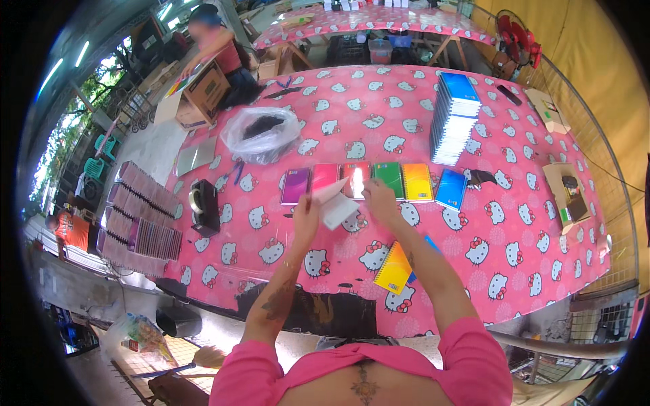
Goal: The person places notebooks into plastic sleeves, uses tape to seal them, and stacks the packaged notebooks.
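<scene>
The left hand (306, 215) is closed around the lower left edge of a white sheet of paper or plastic sleeve (336, 204), which lies tilted on the table just below a row of small spiral notebooks. The right hand (380, 200) rests at the sheet's upper right edge with fingers partly curled; whether it pinches the sheet or only presses it cannot be told.

The row runs left to right: purple notebook (295, 186), magenta notebook (324, 178), red notebook (356, 178), green notebook (389, 178), orange-yellow notebook (418, 182), blue notebook (451, 189). They lie side by side, edges nearly touching. Under the right forearm, near the table's front edge, lies a yellow spiral notebook (393, 268) on top of a blue one.

Open room: the pink cartoon-cat tablecloth (514, 243) is bare to the right of the hands and between the row and the front edge. To the left stands a black tape dispenser (204, 205); behind it, a clear plastic bag with dark contents (262, 134). A tall stack of blue-covered notebooks (453, 116) stands behind the row's right end. Rows of purple notebooks (139, 220) are packed along the left table edge.

Beyond the far edge, another person (217, 47) works at a cardboard box (203, 91). A red fan (518, 34) stands at the upper right.
</scene>
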A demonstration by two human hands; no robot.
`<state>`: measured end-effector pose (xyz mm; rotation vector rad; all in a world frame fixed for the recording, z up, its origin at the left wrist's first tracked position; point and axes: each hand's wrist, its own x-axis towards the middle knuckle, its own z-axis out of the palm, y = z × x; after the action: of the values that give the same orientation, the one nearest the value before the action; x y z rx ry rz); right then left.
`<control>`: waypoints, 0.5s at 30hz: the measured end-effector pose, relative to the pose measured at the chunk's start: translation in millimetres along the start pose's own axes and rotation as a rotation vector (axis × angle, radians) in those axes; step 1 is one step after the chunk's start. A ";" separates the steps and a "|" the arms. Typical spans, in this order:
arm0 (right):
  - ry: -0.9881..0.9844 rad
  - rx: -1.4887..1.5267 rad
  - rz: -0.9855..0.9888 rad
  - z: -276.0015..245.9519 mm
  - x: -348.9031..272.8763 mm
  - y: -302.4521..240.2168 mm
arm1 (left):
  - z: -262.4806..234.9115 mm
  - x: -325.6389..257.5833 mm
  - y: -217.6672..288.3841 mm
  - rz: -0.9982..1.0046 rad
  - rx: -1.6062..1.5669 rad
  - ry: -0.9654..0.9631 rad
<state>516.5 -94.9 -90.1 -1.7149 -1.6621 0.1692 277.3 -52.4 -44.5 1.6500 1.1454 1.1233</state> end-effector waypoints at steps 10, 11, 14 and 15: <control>0.175 0.303 0.377 -3.0 49.5 33.1 | -9.8 -82.0 -26.0 0.149 0.484 -0.290; 0.101 0.476 0.440 -7.7 45.7 19.5 | -21.5 -82.5 -29.4 0.058 0.408 -0.279; 0.015 0.668 0.490 -37.4 6.9 1.4 | -44.0 -81.0 -26.2 -0.122 0.208 -0.297; -0.009 0.827 0.551 -51.0 -18.5 -7.6 | -49.7 -80.9 -20.7 -0.203 0.102 -0.332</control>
<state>535.9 -133.0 -55.9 -1.4391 -0.8646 0.9726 209.8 -118.3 -67.7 1.6782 1.1350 0.6440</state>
